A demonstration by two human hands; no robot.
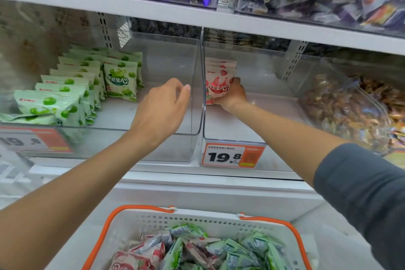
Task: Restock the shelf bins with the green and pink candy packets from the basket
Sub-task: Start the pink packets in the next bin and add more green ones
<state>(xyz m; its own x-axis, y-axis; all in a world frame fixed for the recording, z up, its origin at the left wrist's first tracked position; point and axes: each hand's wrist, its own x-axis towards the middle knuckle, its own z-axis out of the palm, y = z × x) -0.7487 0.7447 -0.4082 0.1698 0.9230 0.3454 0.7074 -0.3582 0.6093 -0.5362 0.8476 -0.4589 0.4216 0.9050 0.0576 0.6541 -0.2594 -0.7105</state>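
**Shelf**: holds two clear bins side by side.
**Basket**: below the shelf, with green and pink packets heaped together.
**Left bin**: green packets in upright rows on its left; right half bare.
**Right bin**: short pink row at the back left.
**Left hand**: over the left bin's bare part, fingers loosely curled, nothing seen in them.
**Right hand**: fingers wrapped round a pink packet, upright against the row.
**Step**: likely seating a pink packet. Next: let go, then reach for the basket.
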